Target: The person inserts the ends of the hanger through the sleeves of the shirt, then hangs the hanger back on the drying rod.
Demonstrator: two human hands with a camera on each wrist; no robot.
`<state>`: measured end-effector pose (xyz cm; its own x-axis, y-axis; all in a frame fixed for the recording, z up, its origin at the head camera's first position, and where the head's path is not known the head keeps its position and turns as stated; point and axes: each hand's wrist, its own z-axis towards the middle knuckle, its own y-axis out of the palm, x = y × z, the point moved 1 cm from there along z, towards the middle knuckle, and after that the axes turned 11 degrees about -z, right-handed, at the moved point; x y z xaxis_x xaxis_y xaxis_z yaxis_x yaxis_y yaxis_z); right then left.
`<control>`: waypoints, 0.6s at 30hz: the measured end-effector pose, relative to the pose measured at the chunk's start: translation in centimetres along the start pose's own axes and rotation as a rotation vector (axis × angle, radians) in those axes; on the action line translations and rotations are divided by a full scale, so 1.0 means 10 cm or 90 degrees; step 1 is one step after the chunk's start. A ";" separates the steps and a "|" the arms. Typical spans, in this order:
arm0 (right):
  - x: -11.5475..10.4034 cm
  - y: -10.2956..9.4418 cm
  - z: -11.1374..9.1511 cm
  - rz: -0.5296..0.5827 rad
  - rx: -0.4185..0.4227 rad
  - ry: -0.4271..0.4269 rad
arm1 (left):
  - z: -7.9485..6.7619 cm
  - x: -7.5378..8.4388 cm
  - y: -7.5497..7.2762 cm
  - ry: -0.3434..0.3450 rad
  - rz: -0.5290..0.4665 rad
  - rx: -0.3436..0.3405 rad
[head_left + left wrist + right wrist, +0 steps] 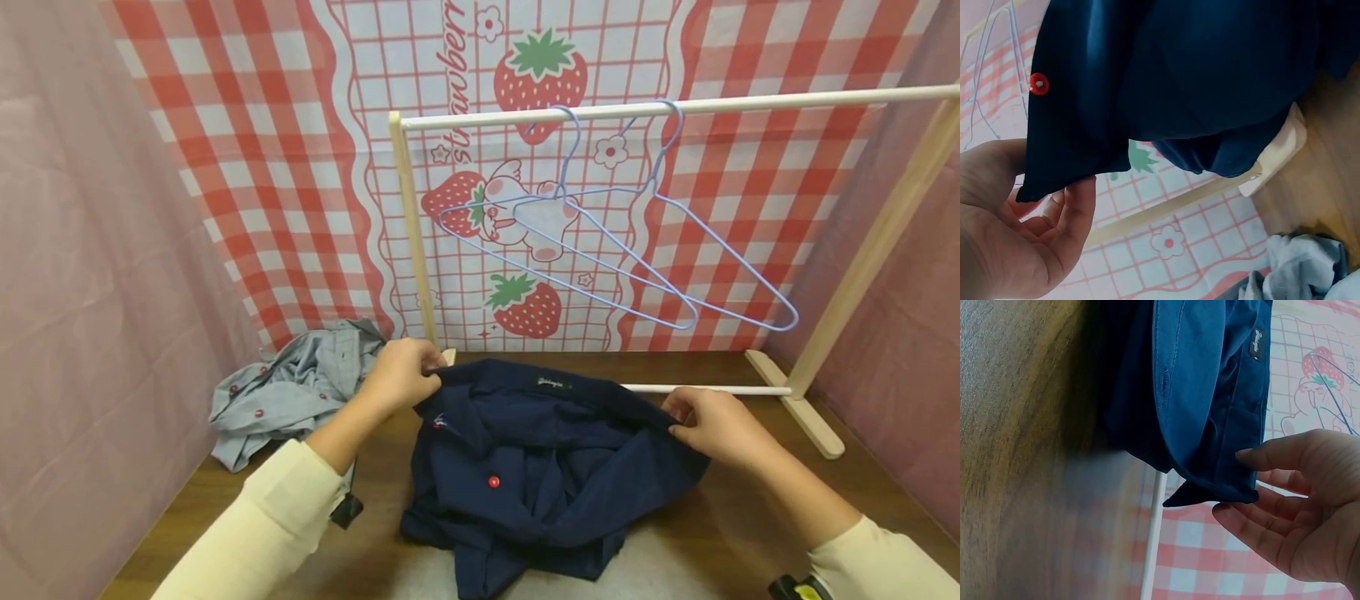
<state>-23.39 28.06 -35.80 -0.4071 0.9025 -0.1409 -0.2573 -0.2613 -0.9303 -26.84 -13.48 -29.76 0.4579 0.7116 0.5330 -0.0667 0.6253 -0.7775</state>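
Note:
A navy blue shirt [517, 442] with red buttons hangs in folds between my two hands, its lower part lying on the table. At the collar's left end, my left hand [405, 375] pinches the cloth; the left wrist view shows thumb and fingers at a collar corner beside a red button [1039, 84]. My right hand [716, 425] grips the collar's other end. A small dark label [1257, 345] shows inside the collar in the right wrist view. The shirt's lower folds are bunched and partly hidden.
Behind the shirt stands a wooden rack with a white rail [720, 104], two blue hangers [750, 267] hanging from it. A crumpled grey shirt [300, 383] with red buttons lies at the left. A strawberry-print cloth [480, 308] covers the back.

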 end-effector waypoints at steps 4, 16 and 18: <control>0.00 -0.01 0.00 -0.006 0.005 -0.005 | 0.00 0.04 -0.05 0.009 -0.007 0.014; -0.05 -0.17 -0.01 0.001 0.009 0.018 | 0.02 0.05 -0.08 -0.006 -0.002 0.002; -0.06 -0.22 -0.01 -0.003 0.013 0.016 | 0.02 0.05 -0.08 -0.003 0.001 0.002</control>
<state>-22.51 28.16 -33.74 -0.3843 0.9117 -0.1452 -0.2773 -0.2640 -0.9238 -26.71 -13.56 -28.83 0.4538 0.7135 0.5337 -0.0702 0.6257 -0.7769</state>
